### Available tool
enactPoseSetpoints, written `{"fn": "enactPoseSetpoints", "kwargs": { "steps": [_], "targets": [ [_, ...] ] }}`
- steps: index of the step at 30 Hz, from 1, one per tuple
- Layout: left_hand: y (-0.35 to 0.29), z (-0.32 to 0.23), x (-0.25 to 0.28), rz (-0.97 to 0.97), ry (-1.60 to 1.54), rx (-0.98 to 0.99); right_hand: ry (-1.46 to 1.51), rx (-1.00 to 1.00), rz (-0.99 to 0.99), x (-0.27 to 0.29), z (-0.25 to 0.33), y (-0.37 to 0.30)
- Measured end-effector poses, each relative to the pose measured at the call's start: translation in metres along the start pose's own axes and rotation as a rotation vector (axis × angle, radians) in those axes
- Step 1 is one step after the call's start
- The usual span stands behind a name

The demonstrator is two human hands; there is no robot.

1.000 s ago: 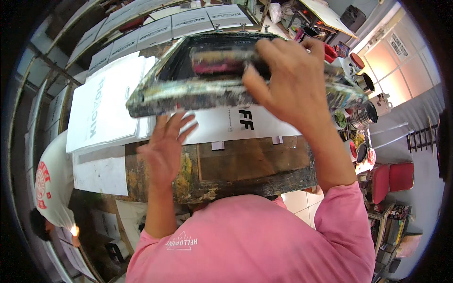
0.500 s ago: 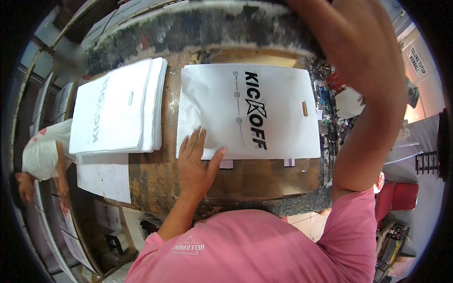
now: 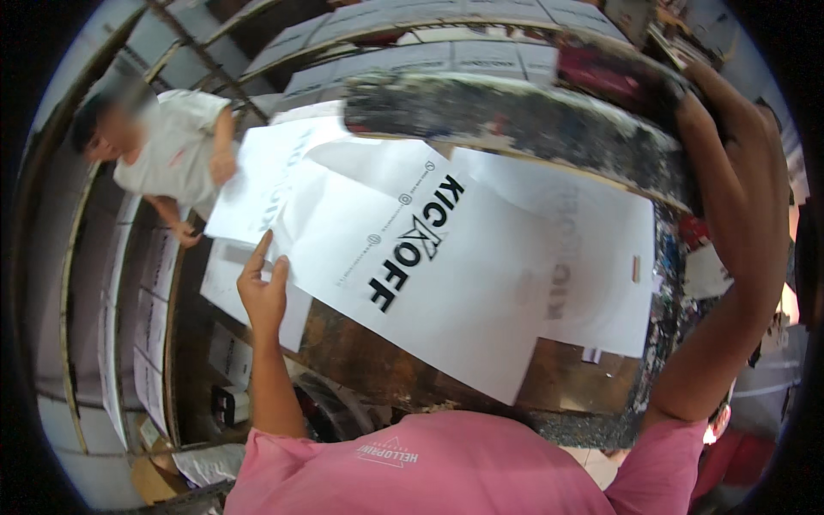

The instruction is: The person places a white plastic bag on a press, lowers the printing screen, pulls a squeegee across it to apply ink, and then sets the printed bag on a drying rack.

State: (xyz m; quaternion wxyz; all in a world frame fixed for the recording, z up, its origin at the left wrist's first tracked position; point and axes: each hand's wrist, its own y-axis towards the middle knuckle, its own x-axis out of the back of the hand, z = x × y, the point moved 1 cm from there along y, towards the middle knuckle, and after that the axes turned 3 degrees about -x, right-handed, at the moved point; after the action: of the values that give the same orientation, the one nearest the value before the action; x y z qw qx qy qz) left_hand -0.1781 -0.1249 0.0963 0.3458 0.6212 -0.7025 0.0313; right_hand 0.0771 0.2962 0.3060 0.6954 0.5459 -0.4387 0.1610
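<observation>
Shift since half a second ago: the printed white bag (image 3: 468,296) has slid left and turned aslant, and the left hand (image 3: 264,287) has gone left with it; a second white bag (image 3: 609,232) now shows below it at the right.
Printed bag: across the middle of the frame, bold black lettering uppermost, its near corner reaching toward the lower centre; the left end bends up and lies over the bag stack.
Left hand: left of centre, at the bag's left edge; the thumb and index finger appear to pinch that edge.
Right hand (image 3: 699,99): upper right, at the dark right end of the printing-screen frame (image 3: 506,112); I cannot tell whether its fingers are clenched on it.
Screen frame: raised along the top of the table, its near side crusted with dark and pale ink.
Second bag: right of centre, partly covered by the printed one, with faint grey lettering and a handle slot.
Bag stack (image 3: 240,206): left of centre, near the co-worker.
Table (image 3: 579,382): brown, worn and ink-stained, beneath the bags.
Co-worker (image 3: 172,154): upper left, in a white shirt, one hand beside the stack.
Drying rack (image 3: 429,56): top of the frame, carrying rows of white bags.
</observation>
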Motion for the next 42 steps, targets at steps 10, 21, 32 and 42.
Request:
{"fn": "enactPoseSetpoints", "kwargs": {
  "steps": [10,21,32,42],
  "targets": [
    [0.071,0.04,0.07,0.016,0.374,-0.211,0.015,0.016,-0.216,-0.002,0.022,-0.018],
    [-0.198,-0.068,-0.099,0.626,-1.378,0.921,0.209,0.114,0.501,-0.078,0.053,-0.234],
    [-0.237,-0.004,-0.123,0.686,-1.124,0.905,0.281,0.043,0.536,-0.222,0.02,-0.208],
    [-0.242,0.011,-0.122,0.664,-1.312,0.808,0.19,0.179,0.413,-0.371,-0.091,-0.027]
  ]
}}
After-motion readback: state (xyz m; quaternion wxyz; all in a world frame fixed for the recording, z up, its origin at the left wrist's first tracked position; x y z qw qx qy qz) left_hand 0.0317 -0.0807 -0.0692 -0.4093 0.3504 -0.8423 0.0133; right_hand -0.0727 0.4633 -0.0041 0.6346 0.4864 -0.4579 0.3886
